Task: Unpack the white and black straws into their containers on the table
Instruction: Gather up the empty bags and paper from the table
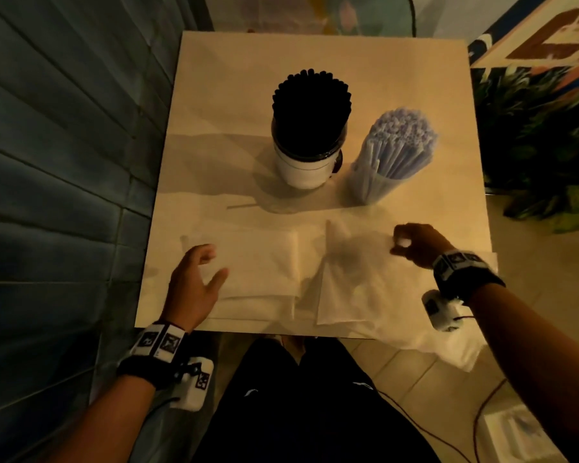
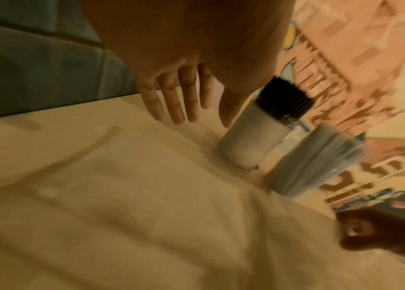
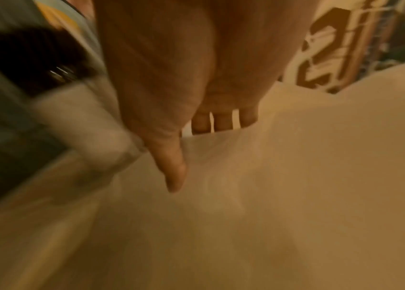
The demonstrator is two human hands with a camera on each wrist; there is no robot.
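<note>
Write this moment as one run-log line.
left hand: open above flat wrapper | right hand: pinching plastic bag | black straws, white straws: upright in containers

Right hand (image 3: pixel 196 94) fingertips behind plastic wrapper (image 3: pixel 283 176); both wrist views motion-blurred.

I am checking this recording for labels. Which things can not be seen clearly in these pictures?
- Right hand grip: head view too small, right wrist view blurred; the plastic bag hides the fingertips.
- Bag's contents: not readable through the film in any view.
- Thin stick beside the white cup: too small to identify.
- White straws: blurred in left wrist view.
</note>
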